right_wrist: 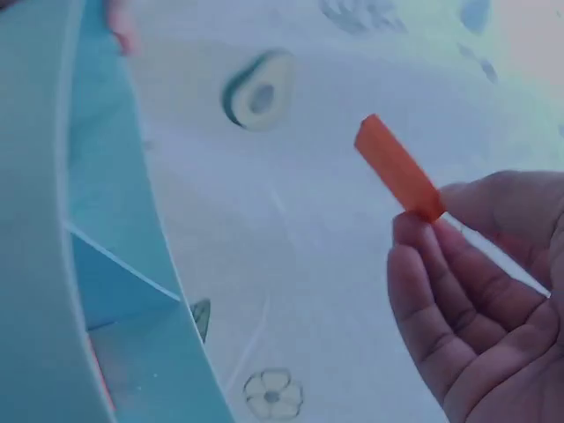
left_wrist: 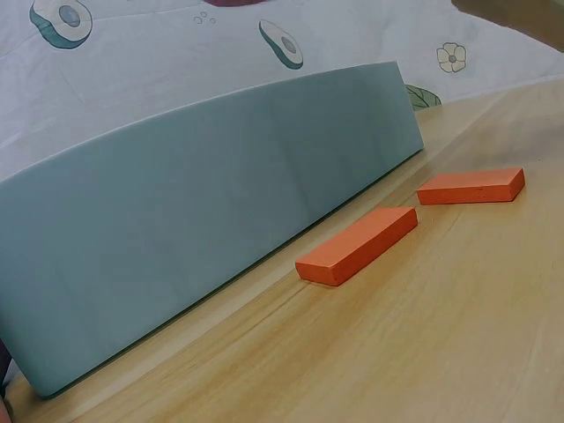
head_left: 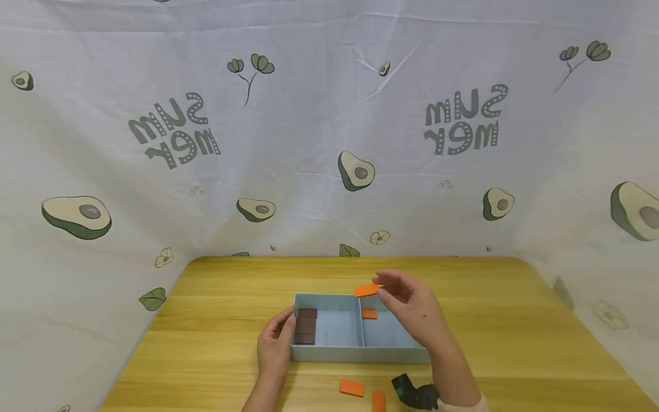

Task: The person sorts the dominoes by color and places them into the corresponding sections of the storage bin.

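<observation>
My right hand [head_left: 419,312] pinches an orange block [head_left: 366,290] by one end between thumb and fingertips. It holds the block above the far rim of a pale blue two-compartment box [head_left: 360,355], near the divider [head_left: 361,323]. In the right wrist view the same orange block [right_wrist: 398,167] points up and away from the fingers. My left hand [head_left: 275,346] grips the box at its left end, thumb and fingers at the wall. Several dark brown blocks [head_left: 306,327] lie along the left compartment's left side. Another orange block [head_left: 369,314] lies in the right compartment beside the divider.
On the wooden table in front of the box lie two orange blocks, one crosswise [head_left: 352,388] and one lengthwise [head_left: 378,401]. A black device [head_left: 414,393] is at the right wrist. A white printed cloth [head_left: 309,143] hangs behind and along both sides.
</observation>
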`<state>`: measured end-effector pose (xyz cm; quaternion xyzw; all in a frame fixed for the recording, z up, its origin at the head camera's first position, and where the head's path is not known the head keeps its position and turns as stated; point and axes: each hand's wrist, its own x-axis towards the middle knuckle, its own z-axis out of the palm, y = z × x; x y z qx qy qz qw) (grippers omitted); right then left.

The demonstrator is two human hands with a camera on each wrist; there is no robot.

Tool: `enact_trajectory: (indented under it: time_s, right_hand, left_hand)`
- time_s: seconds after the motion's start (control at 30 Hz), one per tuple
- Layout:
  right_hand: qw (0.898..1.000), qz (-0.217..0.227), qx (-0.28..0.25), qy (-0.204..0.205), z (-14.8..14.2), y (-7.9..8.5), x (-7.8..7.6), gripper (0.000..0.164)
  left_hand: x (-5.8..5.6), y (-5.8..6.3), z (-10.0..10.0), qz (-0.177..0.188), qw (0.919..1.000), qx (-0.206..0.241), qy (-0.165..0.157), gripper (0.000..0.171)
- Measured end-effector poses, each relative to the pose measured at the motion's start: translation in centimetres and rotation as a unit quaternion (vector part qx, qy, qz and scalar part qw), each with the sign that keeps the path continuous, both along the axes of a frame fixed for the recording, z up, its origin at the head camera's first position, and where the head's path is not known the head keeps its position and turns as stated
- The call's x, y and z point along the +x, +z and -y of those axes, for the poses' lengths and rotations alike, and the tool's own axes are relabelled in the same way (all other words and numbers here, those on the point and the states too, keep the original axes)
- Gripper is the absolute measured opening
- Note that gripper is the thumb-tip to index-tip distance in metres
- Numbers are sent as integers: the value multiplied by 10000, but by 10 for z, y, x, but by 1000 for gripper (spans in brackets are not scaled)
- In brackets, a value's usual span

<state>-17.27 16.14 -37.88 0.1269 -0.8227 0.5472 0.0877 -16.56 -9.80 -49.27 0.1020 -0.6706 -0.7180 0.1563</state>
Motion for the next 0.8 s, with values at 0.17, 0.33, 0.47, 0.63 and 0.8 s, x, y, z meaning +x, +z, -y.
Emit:
enact_trajectory:
  time_s: [0.17,0.33,0.47,0.63,0.8]
  right_hand:
    - [9959,754,299,-398,-19,-16,-12,35]
    - [9848,1292,1029,-531,-24,-30,-19,32]
    - [9785,1355,1512,-362,-18,-40,-24,26]
    - [9698,1277,2062,-276,-10,-55,-26,24]
    - [9627,1199,2397,-364,-9,-57,-26,26]
  left_hand:
    - [0,-1,-1,55,10000,-21,-11,27]
    - [-1,-1,0,79,10000,-56,-9,28]
    - [-1,-1,0,38,10000,-37,22,27]
    - [-1,-2,-1,61,10000,-4,18,27]
    - [-1,-1,-1,127,9999,33,-19,31]
